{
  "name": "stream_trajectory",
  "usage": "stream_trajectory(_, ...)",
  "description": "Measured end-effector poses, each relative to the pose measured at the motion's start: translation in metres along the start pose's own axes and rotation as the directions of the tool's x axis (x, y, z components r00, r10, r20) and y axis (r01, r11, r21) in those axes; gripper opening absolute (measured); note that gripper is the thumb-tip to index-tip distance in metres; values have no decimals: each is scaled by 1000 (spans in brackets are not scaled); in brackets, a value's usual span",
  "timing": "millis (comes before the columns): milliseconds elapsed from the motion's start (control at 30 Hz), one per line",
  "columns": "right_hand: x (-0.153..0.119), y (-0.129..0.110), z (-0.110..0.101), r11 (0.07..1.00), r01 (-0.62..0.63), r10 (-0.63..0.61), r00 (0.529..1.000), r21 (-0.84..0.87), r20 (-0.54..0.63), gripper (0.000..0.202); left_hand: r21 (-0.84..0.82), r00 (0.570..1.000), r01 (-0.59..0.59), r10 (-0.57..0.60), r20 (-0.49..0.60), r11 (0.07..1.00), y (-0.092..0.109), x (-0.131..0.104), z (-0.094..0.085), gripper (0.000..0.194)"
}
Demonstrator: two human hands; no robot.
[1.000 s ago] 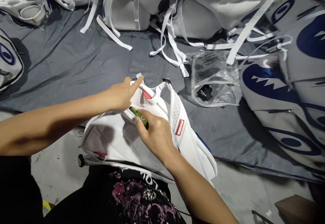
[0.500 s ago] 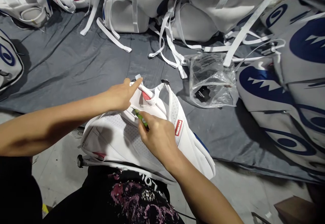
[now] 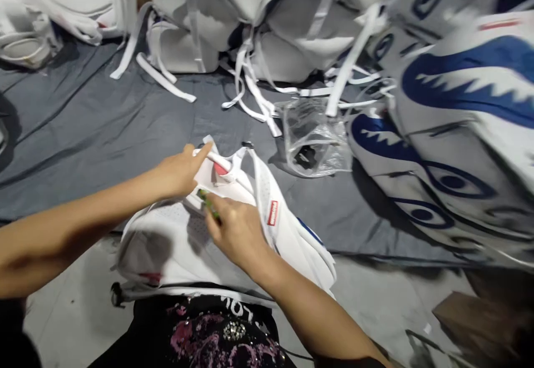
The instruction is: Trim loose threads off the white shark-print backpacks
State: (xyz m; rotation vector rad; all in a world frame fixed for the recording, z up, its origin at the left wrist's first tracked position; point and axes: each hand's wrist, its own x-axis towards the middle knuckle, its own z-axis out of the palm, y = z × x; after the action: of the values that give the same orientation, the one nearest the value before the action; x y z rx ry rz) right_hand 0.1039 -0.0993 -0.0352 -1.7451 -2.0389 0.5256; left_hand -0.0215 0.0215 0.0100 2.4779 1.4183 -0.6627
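A white backpack (image 3: 177, 248) with a dotted mesh panel and a small red label (image 3: 272, 213) lies partly over my lap, against the table's edge. My left hand (image 3: 180, 172) grips its top near the carrying handle, index finger stretched along the white trim. Closed in my right hand (image 3: 240, 232) is a small green handheld tool (image 3: 209, 204); its kind is mostly hidden by the fingers. The tool's tip meets the white fabric just below my left fingers. A pinkish-red patch (image 3: 220, 169) shows under the handle.
A dark grey sheet (image 3: 83, 129) covers the table. White-grey backpacks (image 3: 183, 43) with loose straps line the back. Backpacks with blue eyes and teeth (image 3: 450, 182) are piled at right. A clear plastic bag (image 3: 317, 140) holds something black. A brown box (image 3: 475, 323) sits at lower right.
The whole scene has shifted left in view as the head turned right, bringing more of the right-hand pile in. Both hands keep their hold at about the same spot on the backpack.
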Motion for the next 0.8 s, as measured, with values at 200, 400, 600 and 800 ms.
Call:
stream_trajectory(200, -6, 16, -22, 978, -110, 104, 994, 178, 38, 27, 9, 999, -21, 22, -34, 1000, -12, 9, 11, 91)
stream_trajectory(400, -37, 103, -82, 918, -8, 222, 839, 397, -496, 32, -38, 999, -30, 29, -38, 999, -16, 10, 14, 89)
stream_trajectory(600, -35, 184, -106, 990, -83, 139, 481, 113, -865, 26, -87, 995, -57, 49, -92, 995, -19, 12, 20, 84)
stream_trajectory(800, -29, 210, -103, 964, -226, 236, 502, 138, -832, 19, -86, 998, -22, 16, -67, 996, -20, 15, 25, 88)
